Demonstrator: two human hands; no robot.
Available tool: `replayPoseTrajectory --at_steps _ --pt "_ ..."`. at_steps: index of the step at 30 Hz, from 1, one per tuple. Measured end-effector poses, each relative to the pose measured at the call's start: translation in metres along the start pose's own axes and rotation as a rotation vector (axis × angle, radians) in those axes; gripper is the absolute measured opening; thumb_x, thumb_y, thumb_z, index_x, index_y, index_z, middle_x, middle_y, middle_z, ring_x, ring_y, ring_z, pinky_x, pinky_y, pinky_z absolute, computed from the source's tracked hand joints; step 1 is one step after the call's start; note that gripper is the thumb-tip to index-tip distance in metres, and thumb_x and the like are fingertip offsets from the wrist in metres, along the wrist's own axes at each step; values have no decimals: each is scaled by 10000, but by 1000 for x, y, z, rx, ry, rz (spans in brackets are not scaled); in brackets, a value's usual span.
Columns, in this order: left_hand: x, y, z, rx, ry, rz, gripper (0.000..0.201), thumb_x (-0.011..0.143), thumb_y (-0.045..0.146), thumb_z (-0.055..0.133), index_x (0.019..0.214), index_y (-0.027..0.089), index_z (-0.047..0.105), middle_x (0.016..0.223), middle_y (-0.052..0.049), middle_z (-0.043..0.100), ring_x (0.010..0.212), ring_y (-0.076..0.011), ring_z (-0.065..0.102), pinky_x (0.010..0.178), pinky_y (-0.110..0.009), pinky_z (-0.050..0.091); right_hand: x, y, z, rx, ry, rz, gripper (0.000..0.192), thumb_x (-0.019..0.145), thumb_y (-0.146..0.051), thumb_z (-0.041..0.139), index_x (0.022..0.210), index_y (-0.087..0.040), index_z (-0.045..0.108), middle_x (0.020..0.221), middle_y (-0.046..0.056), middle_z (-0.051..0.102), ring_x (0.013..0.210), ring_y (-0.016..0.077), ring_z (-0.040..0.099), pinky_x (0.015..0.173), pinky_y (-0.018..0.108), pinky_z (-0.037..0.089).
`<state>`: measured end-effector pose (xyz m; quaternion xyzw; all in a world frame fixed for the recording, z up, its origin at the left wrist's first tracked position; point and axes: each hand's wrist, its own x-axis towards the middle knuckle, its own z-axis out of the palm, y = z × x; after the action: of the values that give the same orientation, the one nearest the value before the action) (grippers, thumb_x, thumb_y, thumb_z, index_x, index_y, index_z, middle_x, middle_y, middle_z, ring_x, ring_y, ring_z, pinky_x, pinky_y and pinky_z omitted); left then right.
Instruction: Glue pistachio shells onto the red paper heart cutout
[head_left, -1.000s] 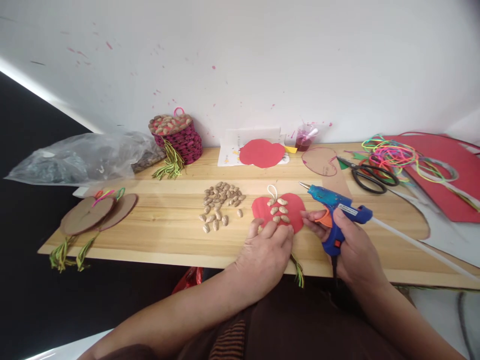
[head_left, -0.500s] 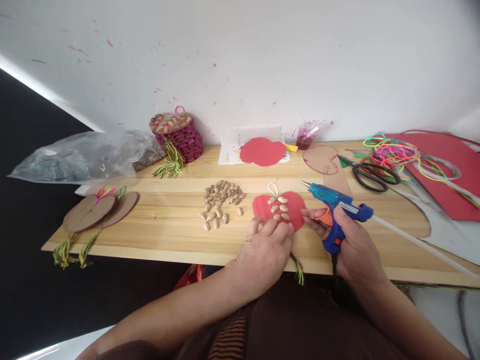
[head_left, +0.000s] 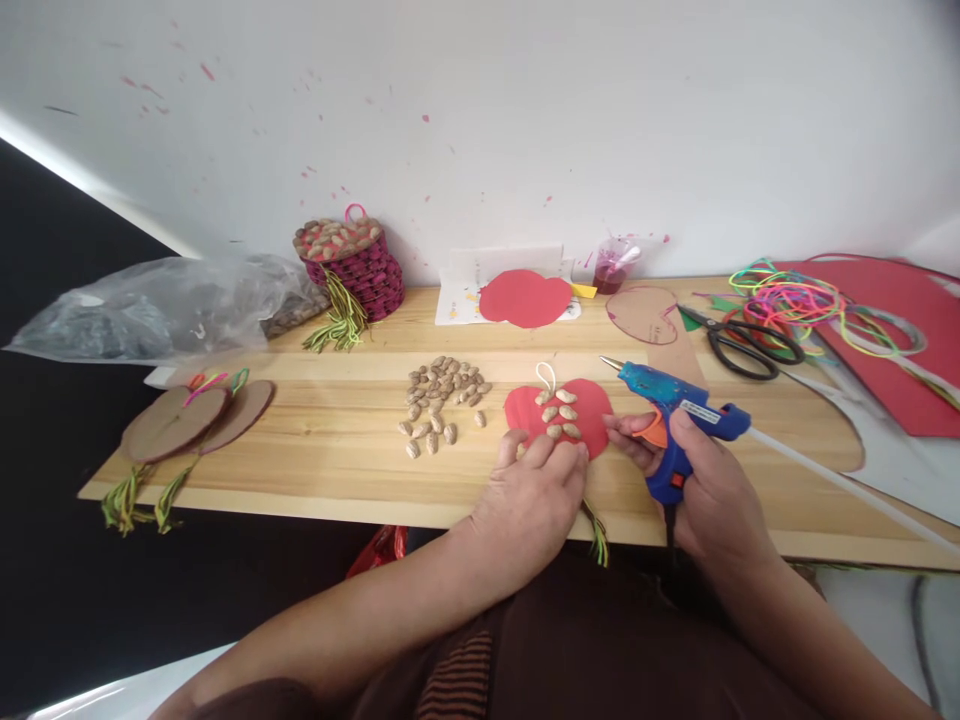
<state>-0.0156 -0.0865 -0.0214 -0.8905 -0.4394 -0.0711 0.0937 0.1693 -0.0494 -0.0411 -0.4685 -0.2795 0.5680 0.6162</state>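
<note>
My right hand (head_left: 716, 490) is closed around a blue glue gun (head_left: 664, 420) with an orange trigger, its metal nozzle pointing left. A white glue stick (head_left: 840, 485) sticks out of its back. The fingers of my left hand (head_left: 536, 490) are bent and pressed together on the lower part of a red apple-shaped cutout (head_left: 514, 408); what lies under the fingertips is mostly hidden. Tan nuts in their shells (head_left: 550, 413) sit in pairs down the cutout's middle. It has a white cord loop (head_left: 546, 374) on top and a green-yellow tassel (head_left: 598, 535) below.
Loose nuts (head_left: 442, 385) lie left of the cutout. Farther left are brown cutouts (head_left: 174, 425), a plastic bag (head_left: 142, 310) and a nut-topped purple woven basket (head_left: 360, 280). Behind stand another red cutout (head_left: 525, 299) and a cup (head_left: 611, 270). Scissors (head_left: 750, 350) and coloured cords (head_left: 795, 300) lie right.
The view has shifted very slightly. Both hands, the glue gun and the red cutout keep nearly the same places.
</note>
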Motion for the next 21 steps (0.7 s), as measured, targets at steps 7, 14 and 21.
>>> replayPoseTrajectory --at_steps 7,14,21 --pt "-1 0 0 -15 13 6 384 998 161 478 1371 92 535 1098 -80 618 1016 -227 552 969 -430 410 -1 -1 3 17 13 5 266 823 -428 755 783 -166 769 805 81 764 939 283 766 855 358 652" --pt "0 0 -3 8 6 21 381 982 148 495 1354 94 559 1122 -90 622 1032 -232 546 972 -431 415 -2 -4 4 25 -29 -11 269 797 -436 783 756 -171 760 772 67 750 904 276 766 878 376 646" --pt "-1 0 1 20 28 22 366 975 147 517 1333 101 580 1131 -81 637 1036 -235 555 972 -444 418 -1 -3 3 11 -29 -30 303 792 -461 787 762 -160 786 806 80 760 915 275 765 825 353 660"
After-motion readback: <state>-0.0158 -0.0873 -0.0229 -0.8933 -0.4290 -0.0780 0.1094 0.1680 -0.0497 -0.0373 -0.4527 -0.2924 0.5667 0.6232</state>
